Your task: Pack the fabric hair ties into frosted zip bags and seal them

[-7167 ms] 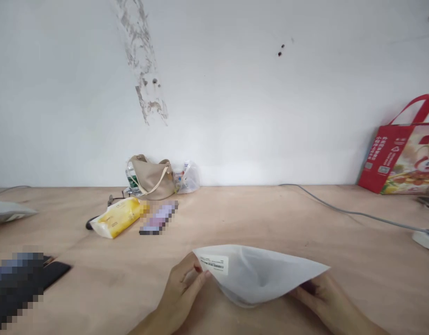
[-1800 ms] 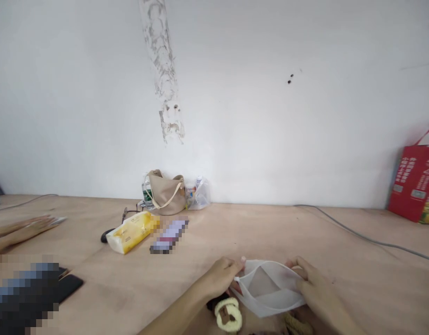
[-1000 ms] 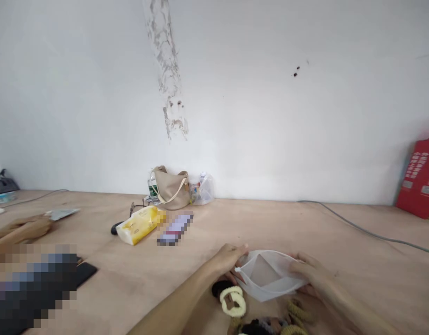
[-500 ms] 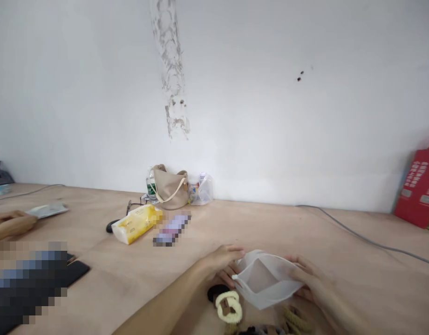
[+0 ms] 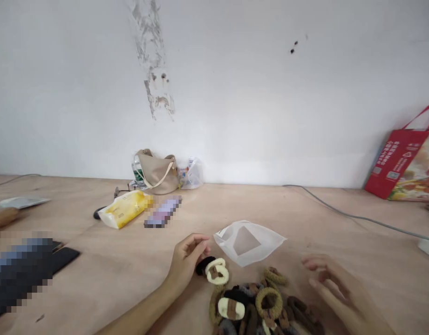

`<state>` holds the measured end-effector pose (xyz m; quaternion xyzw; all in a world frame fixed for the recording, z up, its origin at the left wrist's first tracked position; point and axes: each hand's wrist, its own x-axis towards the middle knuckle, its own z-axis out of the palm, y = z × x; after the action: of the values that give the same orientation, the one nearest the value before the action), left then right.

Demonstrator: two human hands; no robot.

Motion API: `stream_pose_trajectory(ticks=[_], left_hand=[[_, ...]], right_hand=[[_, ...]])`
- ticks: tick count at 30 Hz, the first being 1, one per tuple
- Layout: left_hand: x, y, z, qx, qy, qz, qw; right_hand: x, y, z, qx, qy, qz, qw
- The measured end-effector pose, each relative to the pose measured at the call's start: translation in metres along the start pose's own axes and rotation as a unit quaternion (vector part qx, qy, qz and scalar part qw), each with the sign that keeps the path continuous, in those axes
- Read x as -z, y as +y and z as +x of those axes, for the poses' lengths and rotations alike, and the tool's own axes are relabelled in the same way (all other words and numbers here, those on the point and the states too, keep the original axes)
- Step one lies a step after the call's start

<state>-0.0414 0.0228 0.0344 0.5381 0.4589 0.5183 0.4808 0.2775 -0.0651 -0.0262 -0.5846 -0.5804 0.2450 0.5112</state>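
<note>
A translucent white zip bag (image 5: pixel 270 242) lies on the table with its mouth parted, apart from both hands. My left hand (image 5: pixel 189 253) is left of the bag, fingers loosely bent, with nothing visibly gripped. Right by its fingertips are a black hair tie (image 5: pixel 204 266) and cream hair ties (image 5: pixel 217 274); whether they touch the hand I cannot tell. My right hand (image 5: pixel 331 284) is open above the table, thumb and fingers apart, slightly blurred. Between my forearms is a pile of fuzzy hair ties (image 5: pixel 268 302) in brown, olive, black, grey and cream, cut off by the lower edge.
A yellow tissue pack (image 5: pixel 126 209) and a pixelated phone (image 5: pixel 163 211) lie to the left. By the wall stand a beige handbag (image 5: pixel 160 174) and a plastic bag (image 5: pixel 193 174). A grey cable (image 5: pixel 340 211) runs right towards a red shopping bag (image 5: pixel 385 163). Another person's hand (image 5: pixel 4 216) is far left.
Both hands have let go of the zip bag, which now lies on the table. My right hand has moved away to the right. The view has tilted down, showing more of the pile.
</note>
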Motion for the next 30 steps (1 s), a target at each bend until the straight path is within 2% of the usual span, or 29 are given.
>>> stream_pose_trajectory(ticks=[2,4,5,7,8,10,13,15,19,23,25,27,30], left_hand=[[0.002,0.004,-0.007,-0.045,0.022,0.032,0.998],[0.001,0.008,-0.014,-0.153,0.019,0.098,0.983],[0.000,0.011,-0.017,-0.230,-0.002,0.134,0.964],[-0.004,0.014,-0.026,-0.380,-0.070,0.177,0.905],[-0.006,0.015,-0.031,-0.427,-0.107,0.181,0.879],[-0.009,0.015,-0.041,-0.470,-0.163,0.184,0.848],[-0.010,0.013,-0.049,-0.470,-0.199,0.207,0.835],[-0.008,0.013,-0.049,-0.462,-0.198,0.213,0.838],[0.002,0.018,-0.037,-0.447,-0.168,0.233,0.847],[0.013,0.021,-0.026,-0.425,-0.215,0.291,0.830],[0.017,0.021,-0.024,-0.398,-0.241,0.316,0.827],[0.019,0.021,-0.022,-0.373,-0.259,0.338,0.824],[0.020,0.020,-0.020,-0.359,-0.271,0.365,0.816]], right_hand=[[0.004,-0.008,-0.009,0.080,-0.057,-0.075,0.992],[0.005,-0.019,-0.012,0.150,-0.123,-0.123,0.973],[0.004,-0.025,-0.013,0.173,-0.150,-0.131,0.965],[0.002,-0.035,-0.012,0.195,-0.190,-0.127,0.954],[0.002,-0.039,-0.012,0.197,-0.202,-0.121,0.952],[0.002,-0.042,-0.012,0.197,-0.211,-0.118,0.950],[0.003,-0.042,-0.014,0.213,-0.199,-0.154,0.944],[0.005,-0.040,-0.014,0.246,-0.184,-0.186,0.933],[0.005,-0.044,-0.005,0.357,-0.091,-0.239,0.898],[-0.011,-0.067,0.020,0.454,-0.001,-0.269,0.849],[-0.022,-0.079,0.033,0.472,0.039,-0.287,0.833],[-0.031,-0.085,0.039,0.465,0.045,-0.313,0.827],[-0.035,-0.078,0.033,0.465,0.005,-0.319,0.826]])
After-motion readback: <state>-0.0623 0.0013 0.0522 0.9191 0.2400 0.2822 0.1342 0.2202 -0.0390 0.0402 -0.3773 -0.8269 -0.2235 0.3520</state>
